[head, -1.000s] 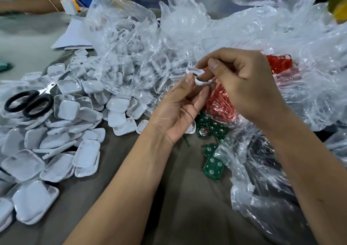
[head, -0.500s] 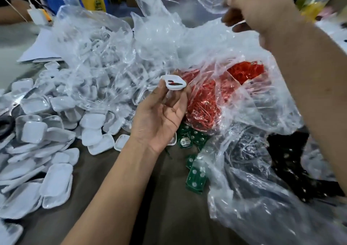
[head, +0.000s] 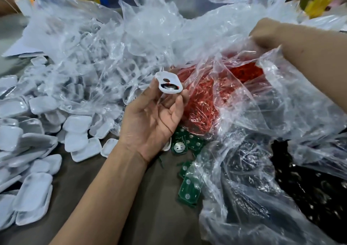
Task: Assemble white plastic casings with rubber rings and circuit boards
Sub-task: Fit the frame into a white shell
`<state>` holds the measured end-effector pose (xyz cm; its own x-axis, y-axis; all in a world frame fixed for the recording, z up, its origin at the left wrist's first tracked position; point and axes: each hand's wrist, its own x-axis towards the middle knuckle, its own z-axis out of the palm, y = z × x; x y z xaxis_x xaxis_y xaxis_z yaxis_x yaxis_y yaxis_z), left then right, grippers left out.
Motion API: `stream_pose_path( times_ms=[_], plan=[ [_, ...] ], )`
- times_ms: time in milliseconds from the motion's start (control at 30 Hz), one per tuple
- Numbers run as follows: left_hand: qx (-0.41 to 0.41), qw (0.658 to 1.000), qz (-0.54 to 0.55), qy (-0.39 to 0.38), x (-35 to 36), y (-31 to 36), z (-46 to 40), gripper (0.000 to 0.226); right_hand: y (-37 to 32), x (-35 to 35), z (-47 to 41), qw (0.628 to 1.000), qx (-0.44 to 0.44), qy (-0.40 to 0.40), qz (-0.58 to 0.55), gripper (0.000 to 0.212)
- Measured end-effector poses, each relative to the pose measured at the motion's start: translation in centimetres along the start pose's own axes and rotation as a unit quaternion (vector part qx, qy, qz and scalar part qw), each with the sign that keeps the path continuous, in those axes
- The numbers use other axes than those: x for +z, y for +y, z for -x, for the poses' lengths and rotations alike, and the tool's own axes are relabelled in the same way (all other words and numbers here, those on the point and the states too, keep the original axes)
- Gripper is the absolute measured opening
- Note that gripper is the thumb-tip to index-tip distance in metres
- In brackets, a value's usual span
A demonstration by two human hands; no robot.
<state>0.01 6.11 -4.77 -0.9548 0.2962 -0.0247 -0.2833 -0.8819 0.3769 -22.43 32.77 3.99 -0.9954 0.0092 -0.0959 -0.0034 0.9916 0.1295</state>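
Observation:
My left hand [head: 152,120] is palm up at the centre and pinches a small white plastic casing [head: 170,85] at its fingertips; the casing shows dark and red openings. My right hand [head: 268,36] is at the upper right and grips the edge of the clear plastic bag [head: 293,94] that holds the red rubber rings [head: 202,101]. Green circuit boards [head: 189,188] lie on the table below my left hand, some under plastic. A pile of white casings [head: 75,128] covers the left side.
Crumpled clear bags [head: 105,53] with more white casings fill the back. A bag of dark parts [head: 309,184] lies at the right. Bottles and a blue container stand along the far edge. Brown table surface [head: 116,216] shows at the bottom.
My right hand left the casing, rose to the top right, then came down onto the ring bag's edge. My left hand stays holding the casing, now turned face up.

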Motion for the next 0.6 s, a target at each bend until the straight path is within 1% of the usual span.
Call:
stream_pose_path(
  times_ms=[33, 67, 100, 200, 333, 433, 500, 533, 567, 600],
  plan=[
    [0.001, 1.0, -0.003, -0.001, 0.0, 0.0, 0.0, 0.065, 0.0, 0.0, 0.0, 1.0, 0.007, -0.007, 0.002, 0.012],
    [0.001, 1.0, -0.005, -0.002, 0.0, -0.1, 0.0, 0.068, 0.0, 0.0, 0.1, 1.0, 0.008, -0.007, 0.023, 0.013],
    [0.001, 1.0, -0.006, -0.001, 0.0, -0.1, 0.0, 0.07, 0.1, 0.2, -0.1, 1.0, 0.014, -0.012, 0.024, 0.017],
    [0.001, 1.0, 0.003, 0.001, 0.0, -0.1, -0.1, 0.07, 0.0, 0.3, -0.1, 1.0, 0.009, 0.007, 0.003, 0.026],
    [-0.006, 1.0, 0.019, -0.003, 0.1, 0.0, -0.1, 0.049, 0.3, 0.4, 0.5, 0.995, 0.047, 0.087, -0.009, 0.035],
    [-0.008, 1.0, 0.021, -0.006, 0.2, 0.1, -0.1, 0.045, 0.7, 0.3, 1.1, 0.984, 0.07, 0.158, -0.05, 0.028],
    [-0.011, 0.999, 0.03, -0.008, 0.2, 0.1, 0.0, 0.042, 1.1, -0.2, 1.1, 0.978, 0.06, 0.149, -0.133, 0.017],
    [-0.012, 0.999, 0.035, -0.008, 0.2, 0.0, 0.0, 0.042, 1.4, -0.5, 1.2, 0.966, 0.064, 0.126, -0.218, 0.009],
    [-0.012, 0.999, 0.04, -0.007, 0.2, 0.0, 0.1, 0.042, 1.4, -0.8, 1.3, 0.942, 0.074, 0.079, -0.317, 0.006],
    [-0.011, 0.999, 0.043, -0.005, 0.2, 0.0, 0.1, 0.043, 1.4, -1.1, 1.5, 0.907, 0.094, 0.025, -0.41, 0.014]
  ],
)
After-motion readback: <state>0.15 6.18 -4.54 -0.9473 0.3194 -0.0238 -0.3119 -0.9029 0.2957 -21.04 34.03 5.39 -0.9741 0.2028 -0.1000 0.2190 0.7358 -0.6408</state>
